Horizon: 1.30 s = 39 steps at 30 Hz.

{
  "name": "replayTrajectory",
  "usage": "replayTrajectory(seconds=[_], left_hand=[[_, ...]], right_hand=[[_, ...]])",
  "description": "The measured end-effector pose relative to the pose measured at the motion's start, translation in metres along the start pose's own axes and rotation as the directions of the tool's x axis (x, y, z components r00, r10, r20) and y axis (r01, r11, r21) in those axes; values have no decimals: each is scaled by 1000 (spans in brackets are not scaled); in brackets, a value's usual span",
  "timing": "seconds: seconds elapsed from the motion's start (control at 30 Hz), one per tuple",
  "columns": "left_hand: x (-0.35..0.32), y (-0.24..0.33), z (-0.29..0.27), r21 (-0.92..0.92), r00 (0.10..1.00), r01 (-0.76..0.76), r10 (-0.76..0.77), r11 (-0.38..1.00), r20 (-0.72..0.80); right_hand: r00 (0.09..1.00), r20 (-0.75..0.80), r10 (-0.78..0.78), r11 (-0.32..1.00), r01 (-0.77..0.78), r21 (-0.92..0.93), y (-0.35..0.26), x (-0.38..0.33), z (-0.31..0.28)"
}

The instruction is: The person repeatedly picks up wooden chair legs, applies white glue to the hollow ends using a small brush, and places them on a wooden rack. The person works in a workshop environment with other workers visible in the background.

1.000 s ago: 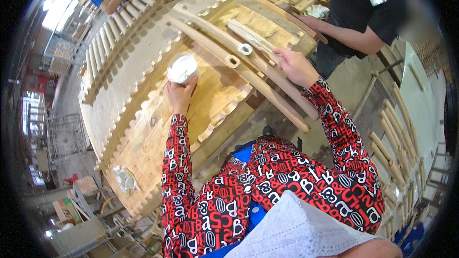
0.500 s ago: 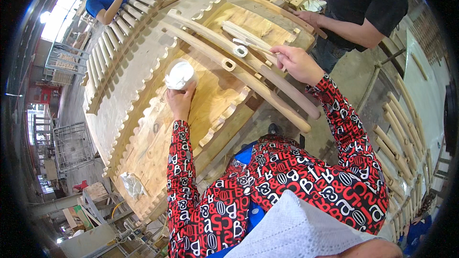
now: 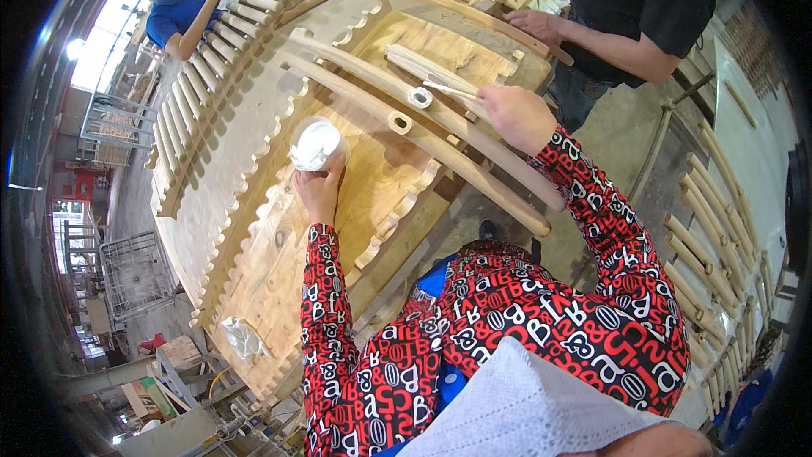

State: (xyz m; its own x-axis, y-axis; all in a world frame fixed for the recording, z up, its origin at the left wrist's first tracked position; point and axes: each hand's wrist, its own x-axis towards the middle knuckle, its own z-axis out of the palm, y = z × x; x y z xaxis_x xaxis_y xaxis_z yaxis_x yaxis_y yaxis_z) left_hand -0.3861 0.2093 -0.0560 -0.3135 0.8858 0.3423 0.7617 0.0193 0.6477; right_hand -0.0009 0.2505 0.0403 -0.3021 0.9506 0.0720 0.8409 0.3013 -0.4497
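1. Left hand (image 3: 319,190) gripping cup of white glue (image 3: 317,143), cup resting on plywood jig (image 3: 254,288) at 10 o'clock from torso.
2. Right hand (image 3: 516,114) closed on thin glue stick (image 3: 448,90), tip by round hole (image 3: 420,98) in curved wood rail (image 3: 440,131) at 12.
3. Risk, my read: cup tips if grip slackens, glue floods the jig; overloaded stick drips onto the rail face.
4. Rails smooth, pale, bowed; jig edges scalloped. Co-worker in black (image 3: 643,8) at 1.

Round plastic cup (image 3: 317,145) at my left fingers (image 3: 320,190): white, with white contents. Curved wooden rails (image 3: 440,131): pale tan, unpainted. Plywood desk (image 3: 254,228): honey-yellow, knotted grain. My sleeves (image 3: 592,211): red, black and white lettered print. Co-workers' shirts: blue (image 3: 173,21), black (image 3: 660,0).
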Motion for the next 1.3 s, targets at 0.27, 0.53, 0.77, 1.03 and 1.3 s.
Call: replayTrajectory(seconds=[0.27,0.53,0.77,1.03,1.3], left_hand=[[-3,5,1,74,998,-20,24,997,-57],[0,9,-8,109,981,39,-58,993,183],[-89,56,-87,299,935,-121,7,947,355],[-168,76,-75,288,998,-43,52,957,-23],[-177,72,-74,279,969,-79,140,957,-206]], right_hand=[[1000,-10,-27,995,28,97,-3,-5,2],[966,11,-258,918,242,314,-35,-4,-18],[647,-127,-752,641,672,-371,-135,81,-15],[634,288,-717,365,695,-619,-206,128,26],[786,277,-553,830,548,101,-141,136,18]])
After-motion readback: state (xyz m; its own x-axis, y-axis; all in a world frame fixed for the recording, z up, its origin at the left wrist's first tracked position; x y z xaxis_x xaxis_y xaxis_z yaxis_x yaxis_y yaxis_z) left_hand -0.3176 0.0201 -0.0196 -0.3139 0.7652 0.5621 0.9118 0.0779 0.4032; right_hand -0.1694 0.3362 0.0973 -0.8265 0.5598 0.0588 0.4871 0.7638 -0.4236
